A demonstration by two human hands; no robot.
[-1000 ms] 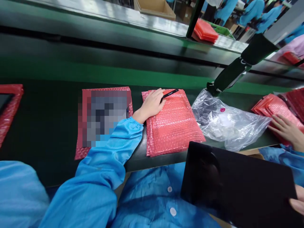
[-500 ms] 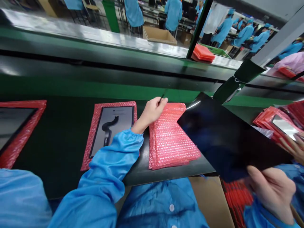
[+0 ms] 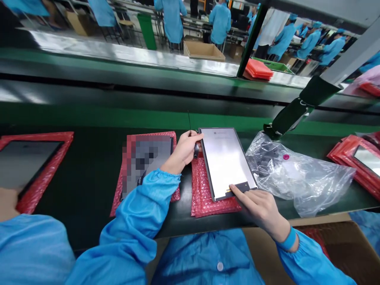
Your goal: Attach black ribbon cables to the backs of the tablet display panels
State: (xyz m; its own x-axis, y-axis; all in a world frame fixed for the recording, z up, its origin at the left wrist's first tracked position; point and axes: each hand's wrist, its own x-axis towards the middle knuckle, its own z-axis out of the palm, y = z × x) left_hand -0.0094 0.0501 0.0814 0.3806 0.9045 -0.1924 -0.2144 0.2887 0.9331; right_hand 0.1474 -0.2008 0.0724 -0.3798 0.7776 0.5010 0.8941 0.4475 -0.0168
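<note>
My left hand is closed at the upper left edge of a screen panel, pinching a thin dark stick-like tool that points up. A small dark curled piece shows beneath its fingers; its kind is unclear. The panel lies pale side up over a stack of pink bubble-wrap bags. At its lower right corner my right hand grips it, one finger lying on the black strip; the thumb is hidden. Left of my hand, another panel rests on a pink bubble bag.
A clear plastic bag lies right of the stack, below a green-wrapped post. Pink bags with a panel lie far right. At far left is another panel on pink wrap, beside another person's hand. A raised ledge runs behind.
My right hand has brought the panel left, from dark face showing to pale side up, over the stack. My left hand has moved slightly down to its edge. The clear bag has come into view.
</note>
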